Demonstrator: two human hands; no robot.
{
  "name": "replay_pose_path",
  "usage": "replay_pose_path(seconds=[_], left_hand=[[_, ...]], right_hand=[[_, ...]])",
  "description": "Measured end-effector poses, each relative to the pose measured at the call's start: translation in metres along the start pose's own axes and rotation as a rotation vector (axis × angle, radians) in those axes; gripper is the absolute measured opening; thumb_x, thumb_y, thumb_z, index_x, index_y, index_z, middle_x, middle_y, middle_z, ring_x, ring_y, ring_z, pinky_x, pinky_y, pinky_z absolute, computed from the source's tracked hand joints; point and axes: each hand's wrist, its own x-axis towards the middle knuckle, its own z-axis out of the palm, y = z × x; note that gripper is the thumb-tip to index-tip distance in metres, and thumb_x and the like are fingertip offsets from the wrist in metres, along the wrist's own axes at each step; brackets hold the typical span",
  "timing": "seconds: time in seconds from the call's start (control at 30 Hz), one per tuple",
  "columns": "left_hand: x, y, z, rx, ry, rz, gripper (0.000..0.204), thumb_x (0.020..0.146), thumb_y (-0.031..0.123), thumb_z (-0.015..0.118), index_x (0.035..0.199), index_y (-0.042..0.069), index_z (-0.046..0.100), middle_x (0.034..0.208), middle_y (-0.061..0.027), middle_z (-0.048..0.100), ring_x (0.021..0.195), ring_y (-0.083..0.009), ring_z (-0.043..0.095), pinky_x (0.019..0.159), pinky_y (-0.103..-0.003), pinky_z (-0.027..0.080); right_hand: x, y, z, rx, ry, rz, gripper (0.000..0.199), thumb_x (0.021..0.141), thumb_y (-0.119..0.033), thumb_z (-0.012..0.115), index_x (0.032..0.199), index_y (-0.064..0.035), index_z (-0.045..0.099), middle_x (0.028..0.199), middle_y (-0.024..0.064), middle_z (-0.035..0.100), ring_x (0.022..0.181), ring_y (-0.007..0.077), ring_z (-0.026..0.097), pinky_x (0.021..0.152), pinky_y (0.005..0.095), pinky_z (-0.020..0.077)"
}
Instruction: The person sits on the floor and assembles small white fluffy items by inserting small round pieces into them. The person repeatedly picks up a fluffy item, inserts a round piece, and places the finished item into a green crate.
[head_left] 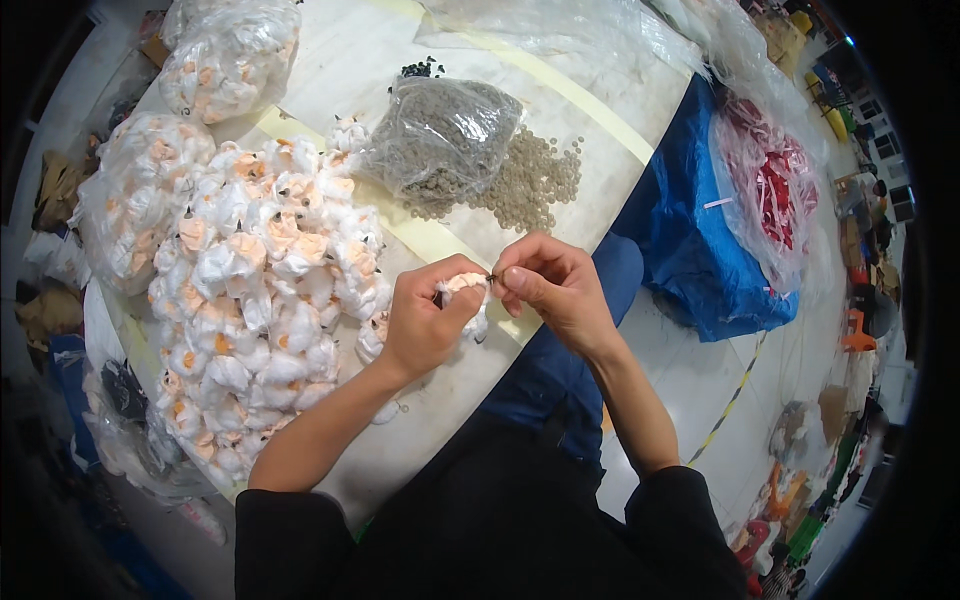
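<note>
My left hand (422,318) is closed around a small white and peach plush piece (464,284), above the table's near right edge. A dark stem (490,279) sticks out of its right end. Fingertips of my right hand (558,292) are pinched together right at that stem; what they hold, if anything, is too small to make out. Left of my hands lies a big heap of similar plush pieces (262,305), some with dark tips showing. Loose translucent discs (535,180) are spread beyond my right hand, beside a clear plastic bag (447,135) filled with more of them.
Small black parts (422,69) lie behind the disc bag. Two clear bags of plush pieces, one at the far left (232,60) and one nearer (140,215), flank the heap. A blue sack (690,250) with red contents (778,190) stands on the floor right of the table (400,455).
</note>
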Motion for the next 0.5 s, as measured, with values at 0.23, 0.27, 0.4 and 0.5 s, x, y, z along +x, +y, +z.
replay_pose_path(seconds=[0.23,0.27,0.4,0.5], left_hand=[[-0.001,0.003,-0.002,-0.056,-0.112,-0.008,0.016,0.094,0.014,0.065,0.092,-0.001,0.070,0.073,0.0018,0.060,0.068,-0.0036,0.048,0.059,-0.024,0.039],[-0.002,0.002,-0.003,-0.044,-0.113,0.001,0.016,0.094,0.014,0.064,0.092,-0.001,0.070,0.074,0.0018,0.060,0.068,-0.0037,0.048,0.060,-0.024,0.039],[-0.001,0.002,-0.003,-0.050,-0.119,0.003,0.015,0.095,0.013,0.064,0.092,-0.001,0.070,0.073,0.0021,0.060,0.068,-0.0039,0.048,0.060,-0.024,0.040],[-0.001,0.002,-0.004,-0.049,-0.152,-0.007,0.015,0.094,0.013,0.063,0.093,-0.001,0.070,0.073,0.0022,0.059,0.068,-0.0039,0.048,0.060,-0.024,0.040]], right_hand=[[-0.004,0.000,0.000,-0.038,0.014,0.025,0.018,0.100,-0.015,0.073,0.109,-0.0006,0.069,0.090,0.0041,0.070,0.078,0.0094,0.061,0.070,0.0254,0.0499],[-0.006,-0.002,0.003,-0.097,0.027,0.025,0.017,0.100,-0.015,0.073,0.109,-0.0010,0.069,0.090,0.0034,0.069,0.078,0.0087,0.061,0.070,0.0249,0.0494],[-0.011,-0.004,0.009,-0.295,0.111,-0.055,0.015,0.098,-0.010,0.074,0.106,0.0014,0.067,0.090,0.0053,0.069,0.076,0.0081,0.060,0.066,0.0234,0.0489],[-0.015,-0.006,0.010,-0.395,0.091,-0.139,0.014,0.098,-0.008,0.074,0.106,0.0012,0.066,0.093,0.0052,0.069,0.078,0.0075,0.059,0.067,0.0229,0.0480]])
